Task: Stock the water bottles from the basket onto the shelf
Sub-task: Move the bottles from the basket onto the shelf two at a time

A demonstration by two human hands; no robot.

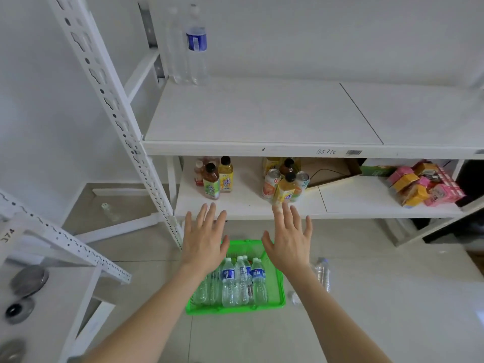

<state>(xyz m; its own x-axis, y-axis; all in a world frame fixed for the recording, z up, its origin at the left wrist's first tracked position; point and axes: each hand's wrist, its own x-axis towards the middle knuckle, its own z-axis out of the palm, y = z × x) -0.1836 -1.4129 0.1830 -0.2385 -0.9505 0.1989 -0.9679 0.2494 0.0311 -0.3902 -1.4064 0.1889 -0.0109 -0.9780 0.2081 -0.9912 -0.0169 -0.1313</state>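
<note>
Both hands flat, fingers spread, holding nothing: left hand, right hand. Bottles stand upright in green basket, directly below and between them; left hand looks slightly nearer.

Bottles in basket on floor before shelf; two bottles at shelf's back-left corner; drinks on lower shelf.

clear water bottles upright in green basket, two bottles on white shelf
</note>
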